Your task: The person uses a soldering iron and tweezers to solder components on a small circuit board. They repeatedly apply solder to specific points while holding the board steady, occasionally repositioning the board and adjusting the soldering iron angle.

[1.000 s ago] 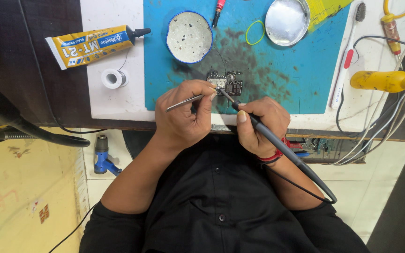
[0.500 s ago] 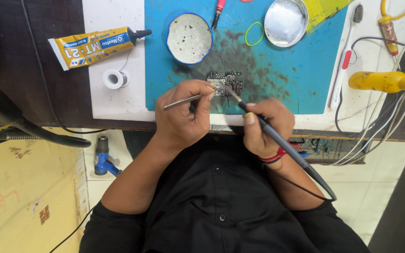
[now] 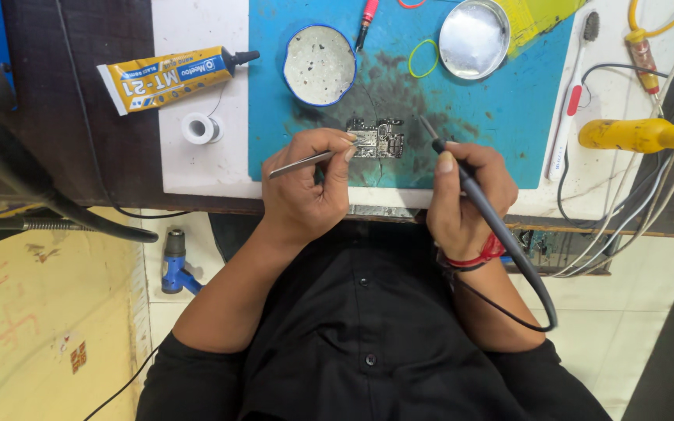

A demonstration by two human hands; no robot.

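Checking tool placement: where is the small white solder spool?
Head view: the small white solder spool sits on the white board, below the yellow glue tube, left of the blue mat.

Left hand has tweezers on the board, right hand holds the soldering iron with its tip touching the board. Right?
Not quite. In the head view the soldering iron in the right hand has its tip lifted clear, beside the board, not touching it. The left hand does hold tweezers at the board.

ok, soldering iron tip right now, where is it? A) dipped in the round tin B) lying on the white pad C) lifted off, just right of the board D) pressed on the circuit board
C: the soldering iron in the right hand points its tip at bare blue mat, apart from the circuit board that the left hand touches with tweezers.
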